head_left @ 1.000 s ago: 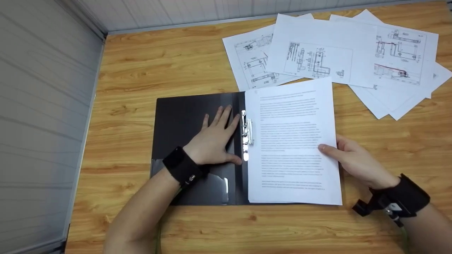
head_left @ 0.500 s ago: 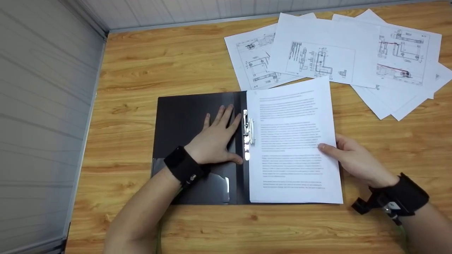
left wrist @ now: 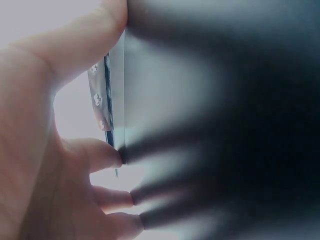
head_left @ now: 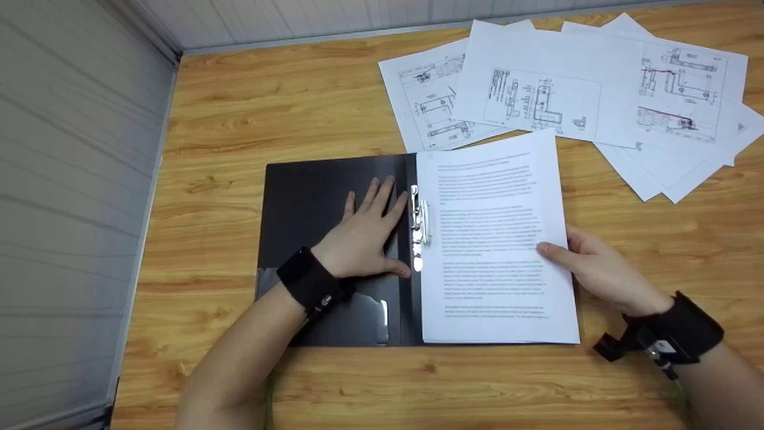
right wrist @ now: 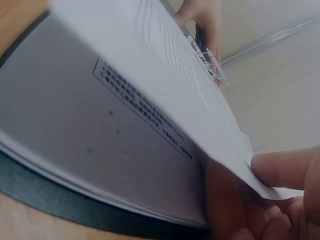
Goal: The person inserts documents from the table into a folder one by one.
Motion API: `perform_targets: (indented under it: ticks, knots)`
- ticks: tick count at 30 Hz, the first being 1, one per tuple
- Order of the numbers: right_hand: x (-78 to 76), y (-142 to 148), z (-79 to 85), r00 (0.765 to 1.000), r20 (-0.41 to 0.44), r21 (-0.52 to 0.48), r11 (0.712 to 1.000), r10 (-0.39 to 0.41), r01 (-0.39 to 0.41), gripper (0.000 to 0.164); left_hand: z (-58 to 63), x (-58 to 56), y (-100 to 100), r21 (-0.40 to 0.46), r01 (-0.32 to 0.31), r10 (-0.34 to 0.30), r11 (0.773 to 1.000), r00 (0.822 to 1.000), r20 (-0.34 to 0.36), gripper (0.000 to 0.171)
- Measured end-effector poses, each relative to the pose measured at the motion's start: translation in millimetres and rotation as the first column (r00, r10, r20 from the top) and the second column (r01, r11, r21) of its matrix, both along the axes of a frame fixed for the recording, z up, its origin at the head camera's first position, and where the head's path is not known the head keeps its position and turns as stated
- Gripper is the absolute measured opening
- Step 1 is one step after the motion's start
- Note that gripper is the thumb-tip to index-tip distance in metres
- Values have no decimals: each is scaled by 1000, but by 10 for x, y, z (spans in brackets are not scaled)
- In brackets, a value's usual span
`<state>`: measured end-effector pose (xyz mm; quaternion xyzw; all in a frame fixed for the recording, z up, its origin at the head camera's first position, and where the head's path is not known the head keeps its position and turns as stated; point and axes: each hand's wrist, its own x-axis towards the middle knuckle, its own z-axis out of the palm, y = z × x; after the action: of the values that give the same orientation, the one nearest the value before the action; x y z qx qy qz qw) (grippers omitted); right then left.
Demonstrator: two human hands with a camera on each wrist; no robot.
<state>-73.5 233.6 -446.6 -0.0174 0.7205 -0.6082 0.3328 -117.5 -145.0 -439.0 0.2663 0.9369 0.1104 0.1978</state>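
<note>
A black folder (head_left: 316, 209) lies spread on the wooden table, with a stack of printed sheets (head_left: 489, 239) on its right side. A metal lever clip (head_left: 424, 221) stands at the stack's left edge. My left hand (head_left: 361, 239) rests on the folder's left cover, fingers spread and straight, the thumb near the metal strip. At the stack's right edge my right hand (head_left: 597, 269) pinches raised paper between thumb and fingers. In the right wrist view the lifted paper (right wrist: 150, 95) bends up, and a sheet with a framed block of text (right wrist: 75, 115) shows beneath it.
Several loose sheets with technical drawings (head_left: 555, 89) lie fanned at the back right, close to the stack's top edge. A grey panel wall (head_left: 77, 197) borders the table on the left, and another runs along the back.
Both hands stay in place, the right still pinching the paper's edge. The whole head view has shifted slightly; nothing else has visibly moved.
</note>
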Motion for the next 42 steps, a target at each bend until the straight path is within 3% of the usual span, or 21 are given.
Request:
perform_targets:
  ticks: [15, 20, 25, 34, 42]
  knots:
    - [2, 28, 114, 1000, 13, 61, 998, 20, -21, 56, -2, -9, 7, 5, 1, -1, 1000, 1000, -1, 134]
    - [8, 83, 256, 995, -82, 221, 974, 65, -45, 67, -9, -15, 5, 9, 4, -4, 1000, 1000, 0, 135]
    - [37, 153, 352, 982, -184, 330, 944, 51, 13, 76, 8, -14, 4, 9, 4, -4, 1000, 1000, -2, 134]
    - [73, 210, 246, 943, -322, 375, 926, 89, 41, 68, 14, -5, 4, 13, -9, 9, 1000, 1000, -2, 136]
    - [80, 186, 191, 930, -350, 392, 919, 112, 37, 68, -9, -4, 0, 6, -5, 5, 1000, 1000, 0, 135]
